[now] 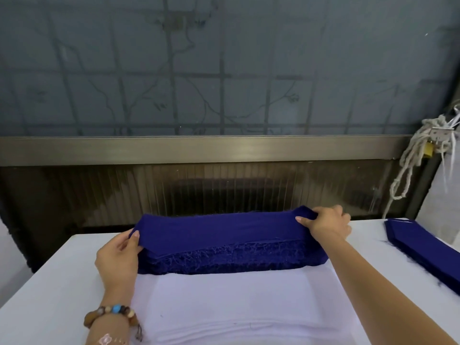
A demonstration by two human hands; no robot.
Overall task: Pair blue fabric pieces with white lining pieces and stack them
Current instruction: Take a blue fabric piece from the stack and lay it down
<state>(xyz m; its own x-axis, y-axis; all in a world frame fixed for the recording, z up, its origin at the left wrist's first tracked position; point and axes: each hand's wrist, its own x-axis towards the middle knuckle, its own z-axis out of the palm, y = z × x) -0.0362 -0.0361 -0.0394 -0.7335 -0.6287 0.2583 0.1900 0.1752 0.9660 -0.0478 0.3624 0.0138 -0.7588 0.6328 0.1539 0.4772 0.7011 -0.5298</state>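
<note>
At the far middle of the counter [49, 282] sits the blue stack [231, 260], frayed edge toward you, and you have its top piece [219, 227] taken up at both ends. Your left hand [119, 255] pinches the left end, thumb on top and fingers under; your right hand [328, 225] grips the right end with fingers curled round it. Both ends are raised slightly, while the middle of the piece lies on the stack. Lining [224, 307], white and layered, lies flat between you and the blue stack, touching its near edge. A side stack [423, 247] of blue pieces lies at the right, well apart. Judged step: separating one blue piece for pairing, with the lining not yet handled. The next move calls for lifting that piece clear as a single layer, since loose threads may drag the one beneath, then laying it squarely on the lining with edges matched. Whether the side stack already holds linings cannot be told.
</note>
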